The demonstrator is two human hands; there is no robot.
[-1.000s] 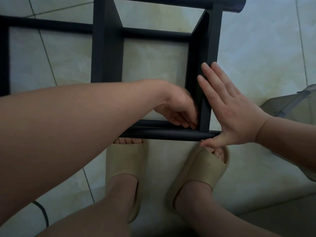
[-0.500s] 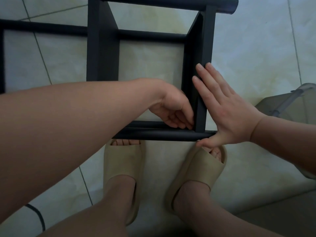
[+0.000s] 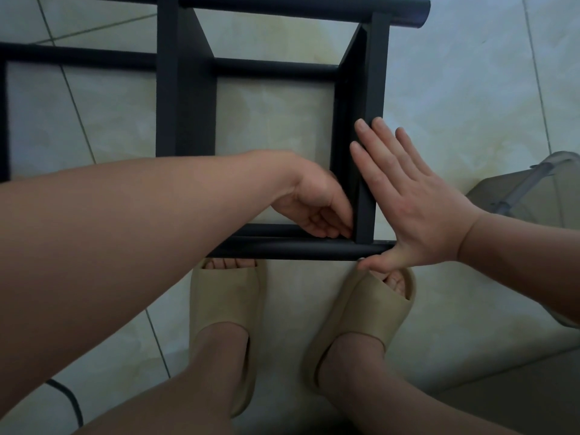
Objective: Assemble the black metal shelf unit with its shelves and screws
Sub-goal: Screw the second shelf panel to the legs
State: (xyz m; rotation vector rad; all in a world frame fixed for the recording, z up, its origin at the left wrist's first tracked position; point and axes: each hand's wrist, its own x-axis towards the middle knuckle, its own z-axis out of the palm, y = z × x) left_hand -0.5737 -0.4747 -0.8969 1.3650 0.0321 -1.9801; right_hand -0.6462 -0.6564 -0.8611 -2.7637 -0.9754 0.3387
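Currently the black shelf frame was laid on its side on the tiled floor, long axis left-right. Right hand was pressed flat, fingers spread, against the end shelf panel. Left hand fingertips were pinched at the inner corner; the pinched item couldn't be made out.

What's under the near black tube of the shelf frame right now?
Below the near tube are pale floor tiles and the toes of two beige slippers. The right hand covers the tube's end; a small silvery bit shows there.
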